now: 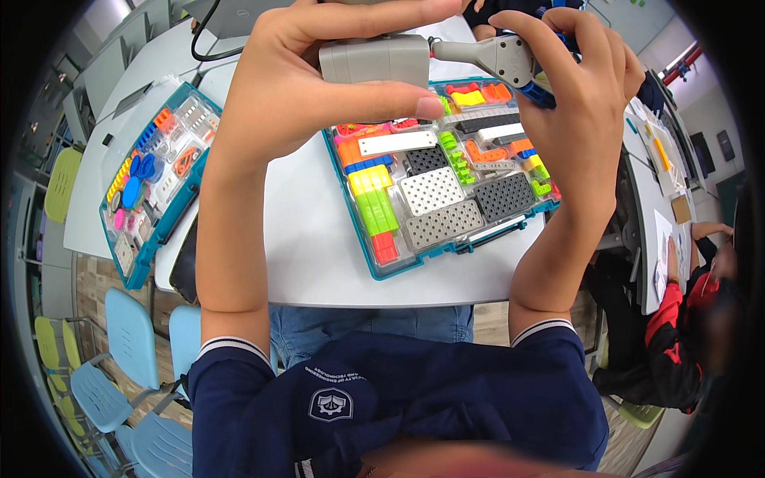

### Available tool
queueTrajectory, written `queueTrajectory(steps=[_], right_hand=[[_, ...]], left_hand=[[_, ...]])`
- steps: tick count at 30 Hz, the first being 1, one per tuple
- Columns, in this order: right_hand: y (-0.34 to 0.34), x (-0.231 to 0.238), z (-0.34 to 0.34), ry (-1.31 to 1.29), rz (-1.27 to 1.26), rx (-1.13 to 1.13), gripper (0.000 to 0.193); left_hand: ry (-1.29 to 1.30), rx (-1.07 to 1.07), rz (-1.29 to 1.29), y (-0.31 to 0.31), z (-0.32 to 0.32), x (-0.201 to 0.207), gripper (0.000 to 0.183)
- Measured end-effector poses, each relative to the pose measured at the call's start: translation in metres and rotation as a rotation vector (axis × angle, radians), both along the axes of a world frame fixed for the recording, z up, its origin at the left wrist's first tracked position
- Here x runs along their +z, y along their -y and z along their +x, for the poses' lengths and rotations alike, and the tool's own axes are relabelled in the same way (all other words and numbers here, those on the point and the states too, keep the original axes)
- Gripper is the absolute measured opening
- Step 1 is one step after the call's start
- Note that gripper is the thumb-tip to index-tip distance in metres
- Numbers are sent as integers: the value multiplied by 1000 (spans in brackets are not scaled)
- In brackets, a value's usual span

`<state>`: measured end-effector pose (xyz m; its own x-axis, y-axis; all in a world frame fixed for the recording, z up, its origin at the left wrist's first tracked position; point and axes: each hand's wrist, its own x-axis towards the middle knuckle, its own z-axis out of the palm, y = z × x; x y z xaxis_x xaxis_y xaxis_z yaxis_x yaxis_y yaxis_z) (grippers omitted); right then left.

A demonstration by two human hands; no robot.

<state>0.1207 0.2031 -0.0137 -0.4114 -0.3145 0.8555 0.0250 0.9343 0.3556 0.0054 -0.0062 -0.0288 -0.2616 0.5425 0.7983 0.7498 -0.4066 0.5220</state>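
Observation:
High over the table, my left hand grips a light grey block-shaped module, thumb along its lower side and fingers over the top. My right hand is closed around a grey curved part with dark dots like screws and a blue piece at its end. A small red and dark bit shows where the two grey parts meet; whether they are joined I cannot tell. Below them lies an open teal tray of colourful building parts, including perforated white and dark grey plates.
A second teal tray of small parts stands at the table's left. Light blue chairs and green ones are to the left. A person in black and red sits at another table on the right. A black cable curves behind.

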Motion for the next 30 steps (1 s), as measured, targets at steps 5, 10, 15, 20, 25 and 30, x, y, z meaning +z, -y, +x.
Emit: queueTrajectory(steps=[5, 10, 15, 20, 25, 30], right_hand=[[-3, 3, -2, -1, 30, 99, 42], [2, -2, 0, -7, -66, 184, 39], [2, 0, -5, -15, 31, 59, 39], [8, -2, 0, 12, -23, -17, 40], [2, 0, -2, 14, 21, -6, 39], [-1, -4, -6, 17, 17, 73, 36]], left_hand=[[23, -17, 23, -2, -3, -3, 61], [-5, -46, 12, -1, -9, -5, 60], [-34, -58, 27, -3, -16, -8, 60], [-14, -44, 30, -4, -11, -6, 58], [-18, 28, -12, -1, -2, -1, 59], [-67, 64, -66, -1, -4, -2, 59]])
